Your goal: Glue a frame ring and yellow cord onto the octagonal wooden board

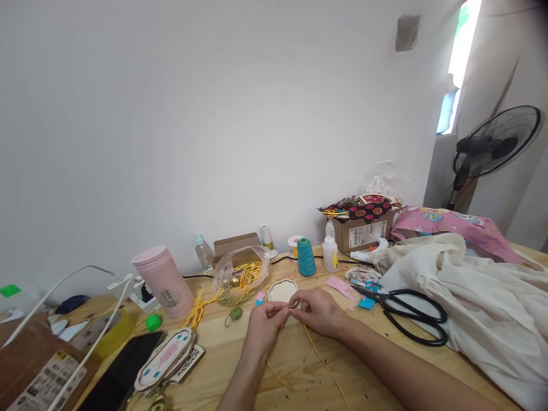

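Note:
My left hand (268,322) and my right hand (319,313) meet over the middle of the table, thumbs and forefingers pinched on a yellow cord (323,365). Its two ends trail down toward the table's front edge. A small ring-like piece shows dimly between the fingertips; its details are too small to tell. Just beyond my fingers lies a pale wooden plaque (282,290) with a scalloped rim, partly hidden by my hands. Small pink and blue scraps (260,298) rest to its left.
Black-handled scissors (411,311) and white cloth (462,297) lie right. Behind stand a teal thread cone (306,258), a glue bottle (330,254) and a box (363,231). A pink cup (165,282), decorated plaques (165,359) and a phone (122,371) are left.

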Available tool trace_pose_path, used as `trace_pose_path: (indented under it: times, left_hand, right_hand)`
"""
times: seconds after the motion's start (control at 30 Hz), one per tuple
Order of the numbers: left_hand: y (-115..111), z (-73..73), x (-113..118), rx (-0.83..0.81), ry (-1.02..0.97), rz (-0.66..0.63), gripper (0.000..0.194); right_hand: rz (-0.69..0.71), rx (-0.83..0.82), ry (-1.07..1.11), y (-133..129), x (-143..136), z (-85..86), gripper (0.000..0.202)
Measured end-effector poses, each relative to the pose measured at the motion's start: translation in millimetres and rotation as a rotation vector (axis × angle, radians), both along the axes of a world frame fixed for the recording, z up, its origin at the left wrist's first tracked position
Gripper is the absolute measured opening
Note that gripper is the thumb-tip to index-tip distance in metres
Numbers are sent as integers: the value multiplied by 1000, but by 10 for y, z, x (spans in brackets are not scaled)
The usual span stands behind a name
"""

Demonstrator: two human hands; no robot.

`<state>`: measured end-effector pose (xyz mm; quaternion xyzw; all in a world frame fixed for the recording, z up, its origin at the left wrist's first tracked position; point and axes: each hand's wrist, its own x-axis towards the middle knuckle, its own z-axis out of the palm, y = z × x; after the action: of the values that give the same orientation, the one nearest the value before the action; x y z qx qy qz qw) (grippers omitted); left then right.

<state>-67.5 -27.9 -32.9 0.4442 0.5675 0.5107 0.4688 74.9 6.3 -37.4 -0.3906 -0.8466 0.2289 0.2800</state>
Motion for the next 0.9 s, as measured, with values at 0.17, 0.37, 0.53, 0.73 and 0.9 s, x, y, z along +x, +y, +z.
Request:
trace_pose_path:
  times: [0.17,0.37,0.53,0.73,0.9]
  left_hand:
    - [8,-37,-38,-5,-37,28,27]
    - [28,-82,-82,0,-64,32,27]
    - [40,-84,-95,-13,-55,33,24]
    - [45,-91,-103,-14,-56,32,23]
    - [46,-103,-100,-21,-56,21,21]
  right_hand:
    - [5,20,-12,-9,-18,0,18]
    - [12,19,-23,-9,-20,3,17]
    - [25,2,-19,-7,-28,-5,15]
    - [26,89,28,4,-53,-6,12]
    - [68,199,35,46,-62,-61,22]
